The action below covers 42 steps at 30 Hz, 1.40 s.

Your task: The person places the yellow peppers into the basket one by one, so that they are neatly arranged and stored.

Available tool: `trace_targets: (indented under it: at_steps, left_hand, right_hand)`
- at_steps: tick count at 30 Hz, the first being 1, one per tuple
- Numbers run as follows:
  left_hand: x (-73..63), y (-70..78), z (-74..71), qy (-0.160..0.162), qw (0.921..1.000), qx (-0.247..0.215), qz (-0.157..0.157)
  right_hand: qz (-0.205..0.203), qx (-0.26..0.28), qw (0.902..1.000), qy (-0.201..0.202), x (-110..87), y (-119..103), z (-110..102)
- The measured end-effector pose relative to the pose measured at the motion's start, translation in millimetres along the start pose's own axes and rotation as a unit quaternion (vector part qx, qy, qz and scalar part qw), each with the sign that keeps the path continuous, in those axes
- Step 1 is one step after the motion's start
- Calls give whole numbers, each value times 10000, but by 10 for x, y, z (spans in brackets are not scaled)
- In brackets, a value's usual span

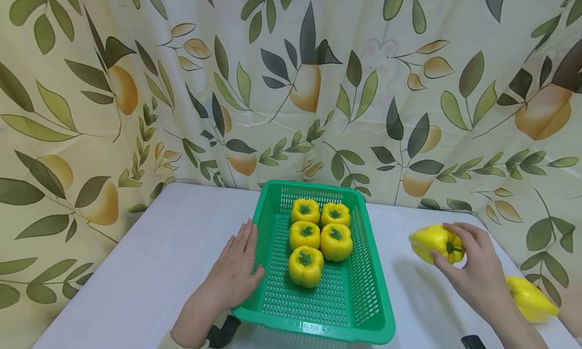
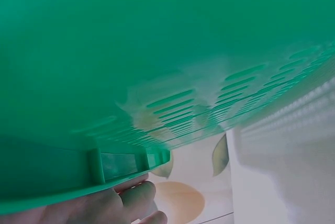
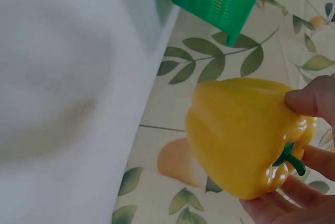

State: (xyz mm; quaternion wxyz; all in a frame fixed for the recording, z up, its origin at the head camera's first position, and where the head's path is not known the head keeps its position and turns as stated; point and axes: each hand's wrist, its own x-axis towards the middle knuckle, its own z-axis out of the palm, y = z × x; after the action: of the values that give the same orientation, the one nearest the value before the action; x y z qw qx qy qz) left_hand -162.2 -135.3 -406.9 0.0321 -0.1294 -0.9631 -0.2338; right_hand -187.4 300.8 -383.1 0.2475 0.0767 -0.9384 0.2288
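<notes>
My right hand (image 1: 475, 268) holds a yellow bell pepper (image 1: 432, 242) above the table, right of the green basket (image 1: 364, 308). In the right wrist view, thumb and fingers grip this pepper (image 3: 241, 135) around its stem end, with the green stem showing between them. Several yellow bell peppers (image 1: 305, 267) stand stem-up inside the basket, in two columns toward its far half. My left hand (image 1: 234, 273) rests against the basket's left rim with its fingers straight. The left wrist view shows the basket's outer wall (image 2: 157, 35) close up and part of the left fingers (image 2: 138, 198) beneath its rim.
Another yellow bell pepper (image 1: 532, 299) lies on the table at the right, partly behind my right forearm. A white cloth covers the table (image 1: 150, 268). Behind it hangs a curtain (image 1: 282, 86) printed with leaves and fruit.
</notes>
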Motion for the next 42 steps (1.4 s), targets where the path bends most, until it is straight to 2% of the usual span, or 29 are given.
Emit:
trace_targets:
  at_steps: [10,22,28,42]
  left_hand:
    - [0,10,-14,-7,10000,-43,-16]
    - [-11,10,-15,-6,10000,12,-7]
    - [-4,14,-8,18,10000,-31,-6]
    - [-4,17,-20,-38,10000,-13,-41]
  right_hand:
    - [-271,217,9992,175,25,-178,-39]
    - [-1115,558,9914,386,90,-533,-92]
    - [-1335,639,9885,297,119,-685,-95]
    - [-1921,783,9780,-226,220,-886,27]
